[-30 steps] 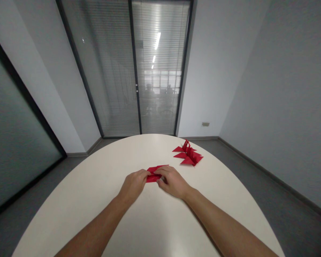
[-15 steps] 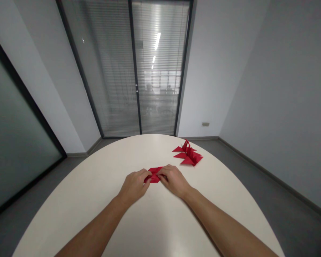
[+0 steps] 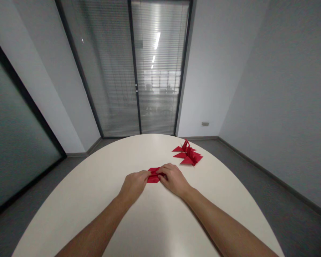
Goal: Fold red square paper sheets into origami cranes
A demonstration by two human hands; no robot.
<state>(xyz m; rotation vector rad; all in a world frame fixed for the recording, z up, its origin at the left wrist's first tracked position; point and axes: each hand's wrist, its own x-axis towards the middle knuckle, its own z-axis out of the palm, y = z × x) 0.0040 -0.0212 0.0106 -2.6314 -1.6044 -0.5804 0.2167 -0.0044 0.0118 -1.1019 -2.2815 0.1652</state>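
Note:
A folded piece of red paper lies on the white table, between my two hands. My left hand grips its left end, fingers closed over the edge and the thumb hidden. At the other end my right hand has its fingers bent and pinched on the paper's right side. Creases run across the visible middle of the paper, while both ends are covered by my fingers. Beyond my right hand stand several red origami cranes, set close together with pointed wings spread.
The round tabletop's far edge curves just past the cranes. Behind it are glass doors with blinds and dark frames. A white wall with a socket rises at the right, and grey floor surrounds the table.
My left fingers have closed in, and the left thumb no longer shows at the paper's near edge. The right hand has barely shifted. The cranes stay where they were.

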